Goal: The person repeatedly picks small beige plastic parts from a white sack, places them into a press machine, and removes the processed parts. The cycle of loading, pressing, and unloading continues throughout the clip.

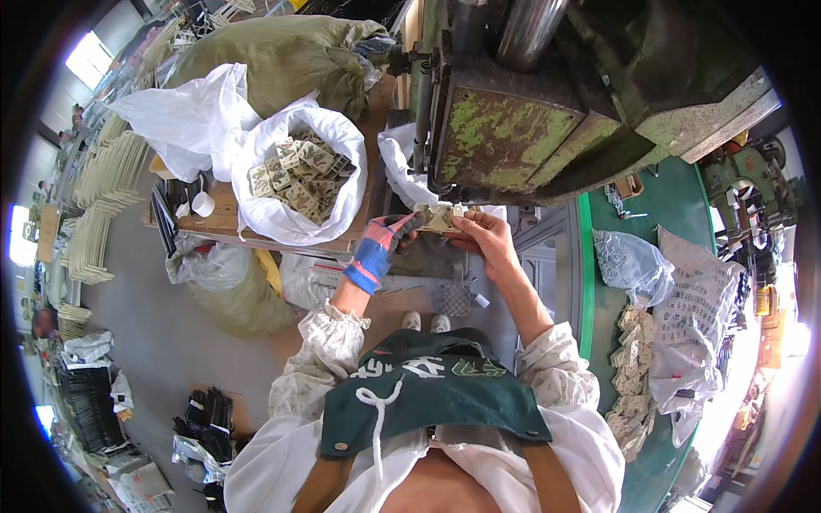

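A small cream-coloured plate-like part (439, 218) with darker pieces on it is held between my two hands, just below the head of a green, worn machine press (507, 138). My left hand (407, 232), in a dark glove with a pink and blue cuff, grips its left end. The bare fingers of my right hand (478, 236) pinch its right end. To the left, a white woven sack (349, 186) stands rolled down, full of similar cream parts (298, 179). Just behind my hands the machine's lower part is largely hidden.
A wooden table (218, 218) carries the sack, a white cup (203, 204) and a large olive sack (276, 61). On the right, a green-topped table (603, 276) holds a clear plastic bag (632, 263), piled cream parts (632, 385) and a printed sack (689, 333). A metal foot pedal (456, 300) lies below.
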Available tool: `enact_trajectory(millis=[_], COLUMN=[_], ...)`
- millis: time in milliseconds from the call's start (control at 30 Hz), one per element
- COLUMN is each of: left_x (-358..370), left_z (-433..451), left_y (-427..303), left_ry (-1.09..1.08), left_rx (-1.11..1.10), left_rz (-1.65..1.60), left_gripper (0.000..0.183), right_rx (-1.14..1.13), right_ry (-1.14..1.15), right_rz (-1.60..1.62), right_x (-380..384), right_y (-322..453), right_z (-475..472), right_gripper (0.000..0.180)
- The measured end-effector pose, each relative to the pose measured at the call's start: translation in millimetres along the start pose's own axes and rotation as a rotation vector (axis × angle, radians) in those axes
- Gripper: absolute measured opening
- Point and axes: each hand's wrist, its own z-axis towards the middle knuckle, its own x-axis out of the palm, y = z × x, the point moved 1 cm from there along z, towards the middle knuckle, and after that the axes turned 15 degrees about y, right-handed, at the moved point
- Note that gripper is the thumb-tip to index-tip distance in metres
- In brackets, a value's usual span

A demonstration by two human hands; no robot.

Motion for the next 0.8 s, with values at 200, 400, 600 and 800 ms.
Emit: enact_trajectory(millis=[200, 400, 600, 800], left_x=[0.6, 1.6, 6.3, 17.6], left_z=[-6.2, -5.0, -7.0, -5.3], left_y=[-6.5, 11.3, 5.2, -8.4], left_ry=[-0.125, 0.127, 0.071, -0.039], left_rx=[-0.011, 0.100, 0.009, 0.027], left_rz=[0.227, 0.043, 0.010, 0.250], left_gripper=[0.024, 0.019, 0.021, 0.024], right_rx=[0.017, -0.021, 0.106, 0.040], right_ry=[0.000, -0.018, 0.060, 0.006], right_rz=[0.012, 0.049, 0.036, 0.032], right_x=[3.3, 5.8, 6.0, 13.3], right_y=[0.1, -2.5, 8.1, 3.1], right_z=[-0.5, -1.3, -4.0, 0.9], right_gripper=[0.029, 0.029, 0.028, 0.040])
